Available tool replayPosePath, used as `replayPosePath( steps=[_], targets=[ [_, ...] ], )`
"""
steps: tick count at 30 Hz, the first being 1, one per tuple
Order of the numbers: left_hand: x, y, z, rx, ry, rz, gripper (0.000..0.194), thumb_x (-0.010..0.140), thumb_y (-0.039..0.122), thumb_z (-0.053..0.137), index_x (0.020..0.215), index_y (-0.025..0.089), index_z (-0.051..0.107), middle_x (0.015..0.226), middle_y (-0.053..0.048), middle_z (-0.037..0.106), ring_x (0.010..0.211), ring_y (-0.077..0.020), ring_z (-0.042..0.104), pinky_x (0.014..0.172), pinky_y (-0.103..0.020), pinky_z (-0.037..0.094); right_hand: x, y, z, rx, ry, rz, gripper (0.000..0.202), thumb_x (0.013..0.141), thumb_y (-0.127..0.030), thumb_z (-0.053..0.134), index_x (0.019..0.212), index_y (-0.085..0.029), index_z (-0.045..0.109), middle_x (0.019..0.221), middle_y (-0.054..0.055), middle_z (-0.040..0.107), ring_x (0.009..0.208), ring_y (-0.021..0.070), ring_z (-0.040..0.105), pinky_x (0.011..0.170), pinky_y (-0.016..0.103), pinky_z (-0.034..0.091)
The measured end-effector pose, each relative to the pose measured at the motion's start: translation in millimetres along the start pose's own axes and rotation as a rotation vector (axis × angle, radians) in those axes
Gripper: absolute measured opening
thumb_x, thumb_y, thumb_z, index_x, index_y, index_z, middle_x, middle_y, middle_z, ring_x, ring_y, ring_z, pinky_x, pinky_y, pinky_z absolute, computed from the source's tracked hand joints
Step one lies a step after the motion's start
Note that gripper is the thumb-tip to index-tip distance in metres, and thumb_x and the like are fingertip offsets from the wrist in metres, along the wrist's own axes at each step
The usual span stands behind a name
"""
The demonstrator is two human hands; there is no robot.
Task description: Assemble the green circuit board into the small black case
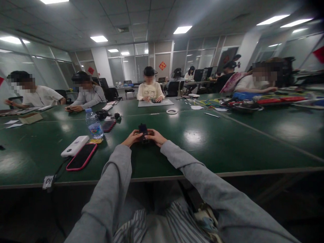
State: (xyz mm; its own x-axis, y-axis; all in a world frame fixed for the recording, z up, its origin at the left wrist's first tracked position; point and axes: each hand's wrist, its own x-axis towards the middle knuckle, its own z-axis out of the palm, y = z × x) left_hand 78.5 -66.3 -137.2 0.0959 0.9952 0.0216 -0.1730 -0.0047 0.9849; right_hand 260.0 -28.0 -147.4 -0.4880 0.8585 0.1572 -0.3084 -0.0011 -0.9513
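Both my hands hold a small black object with a blocky upper part [142, 129] just above or on the green table; its exact kind is too dark and small to make out. My left hand [133, 137] grips its left side, thumb toward the middle. From the right, my right hand [156, 136] closes on the same object, with fingers at its far side. The lower part of the object is dim and partly covered by my fingers. Both forearms, in grey sleeves, reach forward over the table's near edge.
Left of my hands are a water bottle [94, 124], a white power bank [75, 146] with a cable, and a phone with a pink rim [82, 157]. A white ring [172, 111] lies farther off on the green table [232, 151]. Several people sit around, beside cables [217, 102] at right.
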Motion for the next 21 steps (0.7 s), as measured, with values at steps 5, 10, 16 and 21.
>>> replayPosePath(
  steps=[5, 10, 16, 21],
  targets=[
    [1.4, -1.9, 0.4, 0.010, 0.000, 0.024, 0.053, 0.061, 0.037, 0.080, 0.101, 0.017, 0.051, 0.088, -0.005, 0.063, 0.078, -0.0182, 0.064, 0.078, -0.037, 0.049, 0.7, 1.0, -0.9, 0.012, -0.008, -0.020, 0.065, 0.049, -0.019, 0.085, 0.106, -0.016, 0.053, 0.088, 0.003, 0.064, 0.090, 0.0181, 0.061, 0.092, 0.039, 0.046],
    [1.6, -2.4, 2.1, 0.038, 0.049, 0.020, 0.051, 0.063, 0.038, 0.079, 0.100, 0.014, 0.052, 0.092, -0.007, 0.062, 0.079, -0.0174, 0.064, 0.080, -0.037, 0.049, 1.4, 2.4, -1.5, 0.004, -0.003, -0.016, 0.063, 0.051, -0.020, 0.085, 0.106, -0.016, 0.054, 0.090, 0.004, 0.064, 0.091, 0.0188, 0.061, 0.093, 0.040, 0.046],
    [-0.4, -1.1, 2.2, 0.069, 0.022, 0.049, 0.053, 0.062, 0.040, 0.079, 0.101, 0.016, 0.052, 0.090, -0.005, 0.062, 0.080, -0.0177, 0.063, 0.080, -0.038, 0.050, 0.5, 1.6, -1.0, -0.005, -0.017, -0.025, 0.065, 0.050, -0.021, 0.085, 0.107, -0.016, 0.054, 0.089, 0.004, 0.064, 0.092, 0.0189, 0.060, 0.094, 0.040, 0.045],
    [-2.3, 0.9, 2.5, 0.102, 0.026, 0.074, 0.053, 0.063, 0.041, 0.078, 0.103, 0.018, 0.053, 0.094, -0.005, 0.060, 0.085, -0.0187, 0.062, 0.079, -0.038, 0.050, 2.1, 2.6, -1.7, -0.020, -0.010, -0.045, 0.064, 0.050, -0.020, 0.085, 0.105, -0.017, 0.054, 0.089, 0.003, 0.063, 0.092, 0.0182, 0.060, 0.095, 0.040, 0.044]
  ],
)
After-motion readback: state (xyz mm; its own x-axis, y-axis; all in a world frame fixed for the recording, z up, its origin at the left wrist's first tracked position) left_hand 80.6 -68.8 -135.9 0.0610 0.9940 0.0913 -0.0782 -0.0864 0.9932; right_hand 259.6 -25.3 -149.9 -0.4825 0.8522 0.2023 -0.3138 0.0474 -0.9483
